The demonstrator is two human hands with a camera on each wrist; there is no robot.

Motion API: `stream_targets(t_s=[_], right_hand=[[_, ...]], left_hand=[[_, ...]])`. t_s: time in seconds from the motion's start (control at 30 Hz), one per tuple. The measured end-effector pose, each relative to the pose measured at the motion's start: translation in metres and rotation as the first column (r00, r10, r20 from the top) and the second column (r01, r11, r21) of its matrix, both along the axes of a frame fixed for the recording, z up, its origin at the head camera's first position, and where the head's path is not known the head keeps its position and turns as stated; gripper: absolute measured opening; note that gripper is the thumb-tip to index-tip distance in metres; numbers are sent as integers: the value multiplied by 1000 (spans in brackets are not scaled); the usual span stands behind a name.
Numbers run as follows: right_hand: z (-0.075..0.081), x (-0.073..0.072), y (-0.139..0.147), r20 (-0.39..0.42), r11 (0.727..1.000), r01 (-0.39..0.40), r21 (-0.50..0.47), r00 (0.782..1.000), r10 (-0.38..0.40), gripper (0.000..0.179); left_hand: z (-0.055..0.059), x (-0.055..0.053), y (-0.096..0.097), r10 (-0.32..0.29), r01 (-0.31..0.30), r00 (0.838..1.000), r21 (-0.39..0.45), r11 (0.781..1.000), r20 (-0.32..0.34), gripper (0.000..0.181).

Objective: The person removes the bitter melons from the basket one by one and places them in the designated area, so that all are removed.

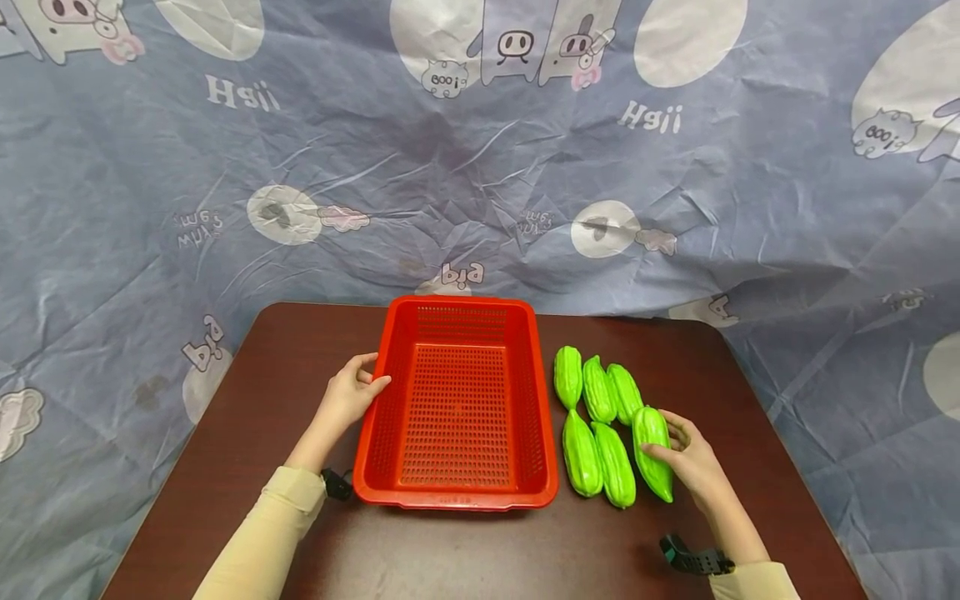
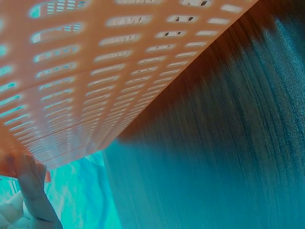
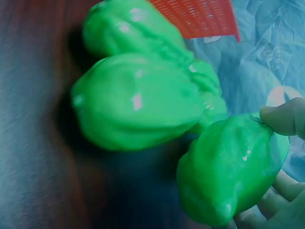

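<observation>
A red plastic basket (image 1: 457, 497) with slotted walls and floor lies on the table, its inside facing up. My left hand (image 1: 352, 392) grips its left rim, thumb on top and fingers at the outer side; the left wrist view shows the slotted outer wall (image 2: 114, 62) with the fingers at lower left. My right hand (image 1: 693, 458) holds a bright green bitter melon (image 1: 651, 446) between thumb and fingers, at the right end of the group. In the right wrist view this bitter melon (image 3: 233, 167) is gripped from the right side. Several other bitter melons (image 1: 582, 454) lie in two rows beside the basket.
The dark brown table (image 1: 450, 558) has rounded far corners and stands against a blue-grey patterned cloth (image 1: 480, 167). A black band (image 1: 693, 557) is on the right wrist, and a dark device (image 1: 337, 485) sits at the left wrist.
</observation>
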State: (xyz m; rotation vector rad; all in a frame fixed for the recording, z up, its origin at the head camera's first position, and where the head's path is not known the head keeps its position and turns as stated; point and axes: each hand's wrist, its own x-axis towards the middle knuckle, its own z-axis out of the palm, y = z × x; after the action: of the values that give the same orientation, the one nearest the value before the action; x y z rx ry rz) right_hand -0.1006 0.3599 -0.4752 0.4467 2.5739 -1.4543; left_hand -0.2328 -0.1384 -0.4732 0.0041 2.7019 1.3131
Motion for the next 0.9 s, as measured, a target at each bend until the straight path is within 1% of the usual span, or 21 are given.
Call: stream_targets(t_s=[0.1, 0.23, 0.4, 0.57, 0.7, 0.9], right_hand=[[-8, 3, 3, 14, 1000, 4, 13, 1000, -4, 83], [-16, 7, 4, 28, 1000, 12, 29, 1000, -13, 82], [-24, 9, 5, 37, 999, 0, 44, 999, -1, 82], [-29, 10, 6, 62, 998, -29, 52, 998, 25, 82], [-31, 10, 7, 78, 999, -35, 42, 996, 31, 83], [-32, 11, 6, 73, 999, -36, 40, 997, 33, 84]], left_hand=[[1, 0, -1, 0, 0, 1000, 2, 1000, 5, 57], [1, 0, -1, 2, -2, 1000, 0, 1000, -7, 57], [1, 0, -1, 1, -1, 1000, -6, 1000, -9, 57], [1, 1, -1, 3, -4, 1000, -8, 1000, -6, 57], [1, 0, 0, 3, -3, 1000, -10, 1000, -8, 57], [0, 0, -1, 4, -4, 1000, -5, 1000, -2, 57]])
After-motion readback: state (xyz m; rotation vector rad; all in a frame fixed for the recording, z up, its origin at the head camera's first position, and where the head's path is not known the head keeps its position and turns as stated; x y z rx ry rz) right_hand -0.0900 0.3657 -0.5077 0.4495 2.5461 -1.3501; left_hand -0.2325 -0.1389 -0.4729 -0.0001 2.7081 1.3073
